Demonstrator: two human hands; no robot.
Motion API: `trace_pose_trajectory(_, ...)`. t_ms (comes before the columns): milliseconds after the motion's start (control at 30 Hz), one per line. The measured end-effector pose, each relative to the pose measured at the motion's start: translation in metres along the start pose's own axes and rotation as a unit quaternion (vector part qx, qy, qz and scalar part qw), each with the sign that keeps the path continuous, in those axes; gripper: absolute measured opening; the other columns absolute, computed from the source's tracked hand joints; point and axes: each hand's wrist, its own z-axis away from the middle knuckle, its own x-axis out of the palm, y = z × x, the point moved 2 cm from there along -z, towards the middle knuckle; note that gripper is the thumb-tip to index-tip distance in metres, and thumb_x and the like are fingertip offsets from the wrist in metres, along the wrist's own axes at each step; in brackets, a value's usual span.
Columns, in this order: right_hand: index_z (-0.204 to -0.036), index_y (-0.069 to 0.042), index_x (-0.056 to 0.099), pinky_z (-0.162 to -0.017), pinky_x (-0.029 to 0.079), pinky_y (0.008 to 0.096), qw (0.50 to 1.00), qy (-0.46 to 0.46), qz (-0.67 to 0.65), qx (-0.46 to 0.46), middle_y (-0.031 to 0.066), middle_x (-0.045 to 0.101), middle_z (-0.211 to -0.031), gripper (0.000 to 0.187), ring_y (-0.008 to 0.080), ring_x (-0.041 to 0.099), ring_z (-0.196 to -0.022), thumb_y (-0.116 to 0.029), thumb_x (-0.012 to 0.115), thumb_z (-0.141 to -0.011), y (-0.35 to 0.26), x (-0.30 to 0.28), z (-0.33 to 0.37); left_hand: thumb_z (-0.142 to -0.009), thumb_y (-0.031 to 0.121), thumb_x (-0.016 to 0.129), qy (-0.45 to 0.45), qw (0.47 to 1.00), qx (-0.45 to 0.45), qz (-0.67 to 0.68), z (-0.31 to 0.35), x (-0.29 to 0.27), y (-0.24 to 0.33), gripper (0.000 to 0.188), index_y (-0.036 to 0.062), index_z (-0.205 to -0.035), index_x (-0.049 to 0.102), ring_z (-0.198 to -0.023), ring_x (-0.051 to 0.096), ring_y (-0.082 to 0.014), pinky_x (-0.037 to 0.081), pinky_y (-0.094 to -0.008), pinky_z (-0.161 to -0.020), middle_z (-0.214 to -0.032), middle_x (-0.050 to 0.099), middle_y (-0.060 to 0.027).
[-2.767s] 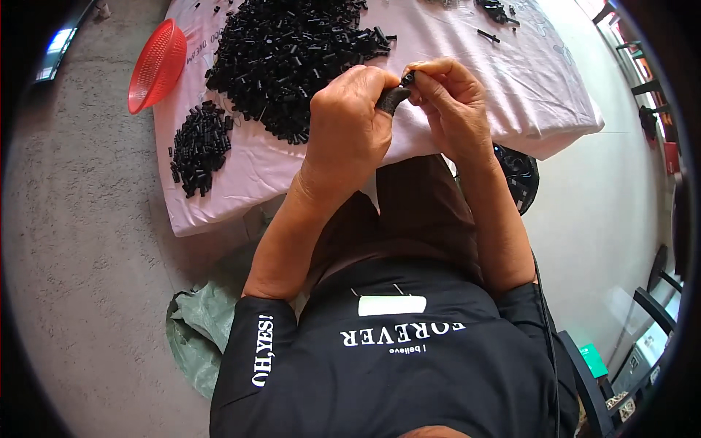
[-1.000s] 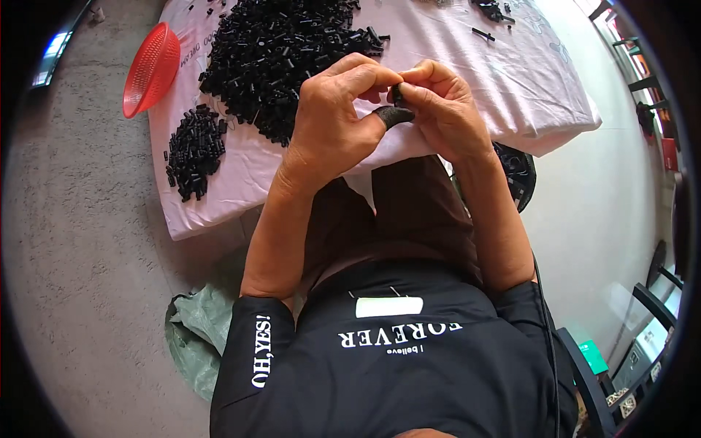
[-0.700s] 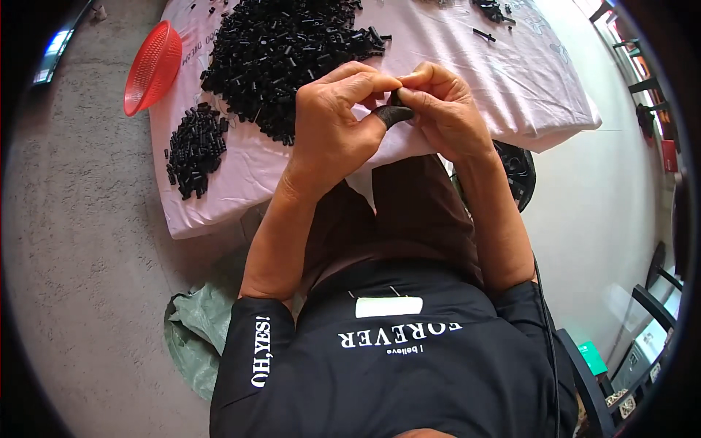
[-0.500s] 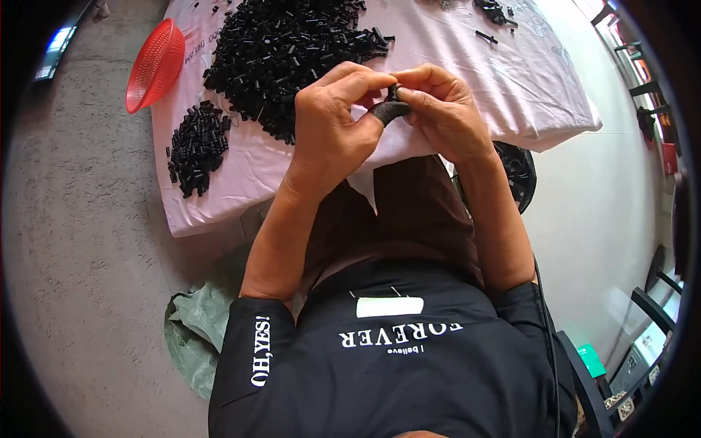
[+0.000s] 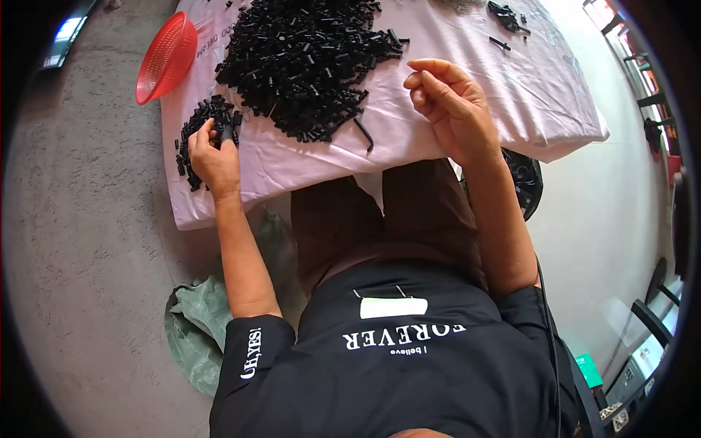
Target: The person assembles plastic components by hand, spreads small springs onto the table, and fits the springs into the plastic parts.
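Right now the two hands are well apart. The left hand (image 5: 217,166) is down at the small pile (image 5: 191,157) of black pieces near the tabletop's left edge, its fingers bent and touching the pile, its thumb a little way off from them. That thumb wears a dark cover (image 5: 227,134). Black pieces show in the space between thumb and fingers, but whether one is pinched there I cannot tell. The right hand (image 5: 463,117) hangs near the tabletop's front edge, palm side turned to the left, fingers loosely curled, with forefinger and thumb tips close together; I cannot tell whether they meet or grip something tiny. Between the hands, the big heap (image 5: 299,62) of black pieces spreads over the pink cloth (image 5: 511,87), and a bent black rod (image 5: 363,135) lies at its front right edge. A red basket (image 5: 168,60) leans at the left side, just beyond the small pile. Farther back on the right sit a small cluster (image 5: 505,16) of black parts and a loose piece (image 5: 499,44) near it. A green bag (image 5: 201,321) rests on the floor.
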Motion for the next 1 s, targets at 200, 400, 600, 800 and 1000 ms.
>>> trace_pose_trajectory(200,-0.117,0.002,0.063,-0.074,0.051,0.0210,1.000,0.014,0.014,-0.004,0.0099,0.069,-0.098,0.022,0.0099,0.062,-0.080,-0.010,0.060,-0.099,0.003,-0.002,-0.001,-0.072,-0.003,0.060,0.083,0.994,0.065,-0.029,0.002,0.000,-0.002,0.038,0.0041,-0.108,0.069,-0.100,0.060,-0.0302,0.050,-0.0400,-0.090,-0.103,0.064,-0.0118)
trace_pose_trajectory(400,-0.115,0.001,0.063,-0.077,0.053,0.0235,0.999,0.039,0.011,-0.022,0.0108,0.069,-0.099,0.020,0.0114,0.064,-0.083,-0.009,0.060,-0.098,0.002,-0.005,-0.002,-0.079,0.026,0.072,-0.087,0.971,0.197,0.107,0.030,0.006,0.093,0.057,0.0059,-0.130,0.058,-0.127,0.043,-0.0354,0.033,-0.0450,-0.110,-0.135,0.049,-0.0181)
trace_pose_trajectory(600,-0.114,0.001,0.063,-0.077,0.053,0.0240,0.997,0.074,0.006,-0.024,0.0108,0.069,-0.100,0.019,0.0121,0.065,-0.083,-0.007,0.061,-0.097,0.005,-0.001,-0.004,-0.074,0.068,0.068,-0.162,0.955,0.241,0.053,0.036,0.030,0.110,0.099,0.0137,-0.151,0.037,-0.145,0.021,-0.0407,0.019,-0.0583,-0.113,-0.157,0.023,-0.0218)
trace_pose_trajectory(800,-0.114,0.001,0.063,-0.078,0.053,0.0246,0.988,0.135,0.037,-0.070,0.0098,0.069,-0.099,0.019,0.0132,0.065,-0.083,-0.007,0.060,-0.098,0.009,0.000,-0.012,-0.078,0.061,0.068,-0.179,0.956,0.230,0.031,0.023,0.055,0.127,0.096,0.0154,-0.153,0.030,-0.149,0.012,-0.0404,0.010,-0.0638,-0.114,-0.160,0.015,-0.0218)
trace_pose_trajectory(1000,-0.117,0.002,0.060,-0.077,0.054,0.0248,0.954,0.189,0.144,-0.180,0.0103,0.068,-0.102,0.019,0.0130,0.066,-0.084,-0.006,0.055,-0.100,0.009,0.007,-0.008,-0.078,0.056,0.071,-0.131,0.963,0.233,0.015,0.006,0.076,0.145,0.091,0.0136,-0.150,0.034,-0.148,0.013,-0.0401,0.011,-0.0646,-0.114,-0.159,0.018,-0.0218)
